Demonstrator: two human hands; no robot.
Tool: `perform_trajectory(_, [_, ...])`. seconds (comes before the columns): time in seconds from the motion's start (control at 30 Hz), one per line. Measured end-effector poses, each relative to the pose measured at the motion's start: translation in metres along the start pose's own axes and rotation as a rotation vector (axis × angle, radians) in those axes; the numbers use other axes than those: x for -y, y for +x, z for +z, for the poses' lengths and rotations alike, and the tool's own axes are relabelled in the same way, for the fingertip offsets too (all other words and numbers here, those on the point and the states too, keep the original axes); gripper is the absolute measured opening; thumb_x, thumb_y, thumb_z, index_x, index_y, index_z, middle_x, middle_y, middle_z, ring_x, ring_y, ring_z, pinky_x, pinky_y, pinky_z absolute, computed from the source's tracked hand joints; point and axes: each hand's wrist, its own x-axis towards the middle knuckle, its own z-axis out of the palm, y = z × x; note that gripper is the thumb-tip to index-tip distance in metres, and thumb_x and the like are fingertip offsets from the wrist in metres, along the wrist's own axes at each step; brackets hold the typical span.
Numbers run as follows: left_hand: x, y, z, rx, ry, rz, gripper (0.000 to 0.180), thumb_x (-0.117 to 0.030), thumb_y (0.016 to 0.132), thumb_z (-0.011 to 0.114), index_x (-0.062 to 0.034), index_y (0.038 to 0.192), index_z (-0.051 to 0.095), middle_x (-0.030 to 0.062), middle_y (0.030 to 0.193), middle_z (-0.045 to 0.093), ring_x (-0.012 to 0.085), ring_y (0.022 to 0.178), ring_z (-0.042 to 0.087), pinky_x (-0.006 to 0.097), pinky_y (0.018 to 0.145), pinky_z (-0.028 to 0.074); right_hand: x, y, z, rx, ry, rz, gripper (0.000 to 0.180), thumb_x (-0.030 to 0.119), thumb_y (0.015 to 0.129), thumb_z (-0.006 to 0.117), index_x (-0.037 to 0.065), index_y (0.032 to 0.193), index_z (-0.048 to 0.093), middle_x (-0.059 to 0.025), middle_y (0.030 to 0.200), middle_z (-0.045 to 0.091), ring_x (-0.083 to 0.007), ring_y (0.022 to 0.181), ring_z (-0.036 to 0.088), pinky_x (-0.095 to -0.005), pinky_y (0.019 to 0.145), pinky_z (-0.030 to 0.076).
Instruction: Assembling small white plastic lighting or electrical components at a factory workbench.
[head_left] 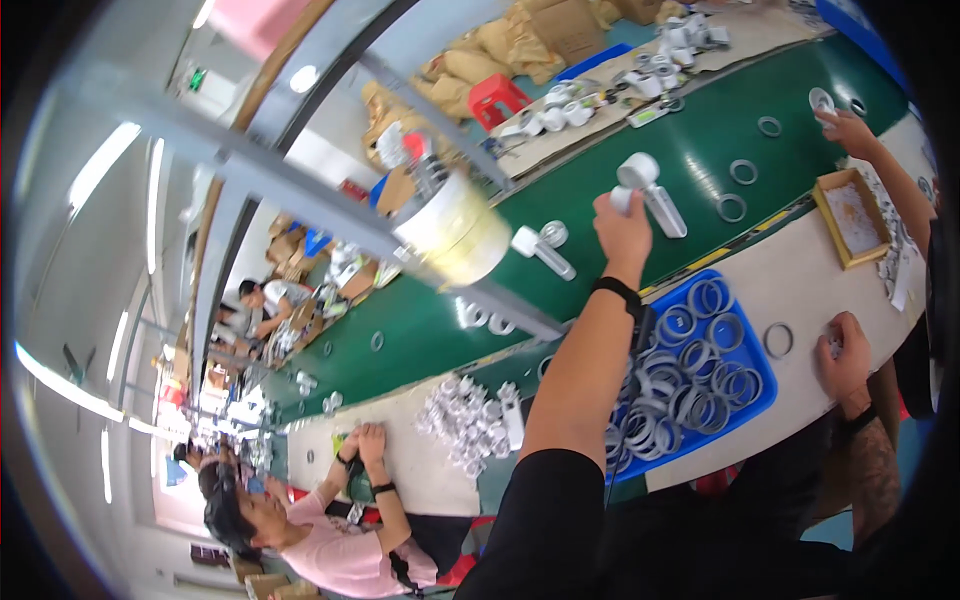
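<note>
My left hand (622, 226) reaches out over the green conveyor belt (620, 140) and grips a white hand-held device (645, 188) with a round head. My right hand (843, 356) rests with curled fingers on the white bench (800, 270), beside a loose grey ring (778, 340); whether it holds anything is unclear. Between my arms sits a blue tray (762, 398) filled with several grey rings.
More rings (743, 172) and another white device (543, 250) lie on the belt. Another person's hand (850, 130) reaches in at the right near a shallow cardboard box (850, 215). A pile of white parts (465, 415) lies left. A person in pink (330, 540) works further left.
</note>
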Motion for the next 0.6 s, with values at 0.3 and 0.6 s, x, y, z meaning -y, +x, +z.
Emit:
perform_trajectory(0.3, [-0.069, -0.144, -0.172, 0.209, -0.811, -0.41, 0.051, -0.026, 0.102, 0.074, -0.0143, 0.143, 0.045, 0.0056, 0.111, 0.068, 0.0126, 0.086, 0.063, 0.029, 0.065, 0.048, 0.004, -0.038, -0.01, 0.017, -0.01, -0.066, 0.019, 0.004, 0.092, 0.064, 0.002, 0.109, 0.055, -0.0182, 0.092, 0.056, -0.0354, 0.084, 0.058, -0.0449, 0.078, 0.048])
perform_trajectory(0.6, [-0.085, -0.31, -0.331, 0.277, -0.65, -0.156, 0.071, -0.01, 0.094, 0.081, -0.0111, 0.152, 0.04, 0.0101, 0.113, 0.068, 0.0142, 0.087, 0.067, 0.029, 0.068, 0.055, 0.015, -0.045, -0.009, 0.129, 0.011, -0.231, 0.022, 0.006, 0.097, 0.063, 0.001, 0.117, 0.055, -0.0209, 0.104, 0.059, -0.0398, 0.094, 0.061, -0.0479, 0.086, 0.049])
